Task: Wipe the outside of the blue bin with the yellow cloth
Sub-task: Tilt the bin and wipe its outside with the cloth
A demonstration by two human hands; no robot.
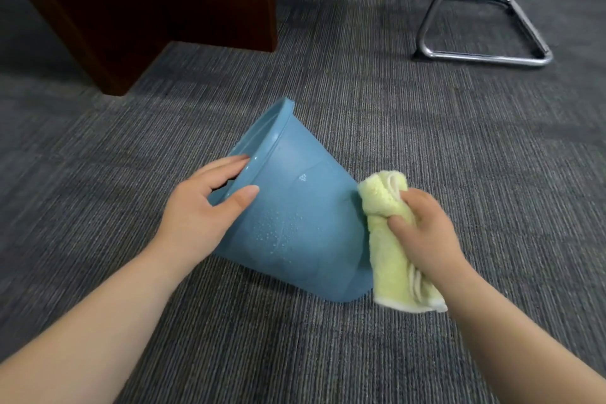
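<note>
Bin position: The bin (295,223) is tipped on its side on the carpet (426,128). Its mouth faces up-left, away from me, and its base points down-right. The low edge looks to rest on the carpet.
Left hand: My left hand (200,216) grips the rim (262,138) on the near side. The thumb lies on the outer wall and the fingers hook over the lip into the mouth.
Right hand: My right hand (423,233) is closed round the cloth (387,259), which is bunched into a loose roll. Both ends stick out of my fist.
Cloth contact: The upper end of the cloth sits against the right wall near the base. I cannot tell how firmly it presses.
Surface condition: Droplets (278,229) bead on the upward-facing wall, so I judge that wall wet and slick.
Handling, bin: Thin plastic, and I judge it light and fairly stiff. The wall may flex under hard pressure. The rim is the firmest hold, since a wet wall gives poor purchase.
Handling, cloth: Soft and absorbent. It conforms to the curve, so spreading it would cover more wall than the rolled end.
Risk: The light bin may roll or skid under the wipe. The rim hold has to brace it.
Surroundings: A desk (147,10) stands far left and a chair frame (475,56) far right, both well apart from the bin.
</note>
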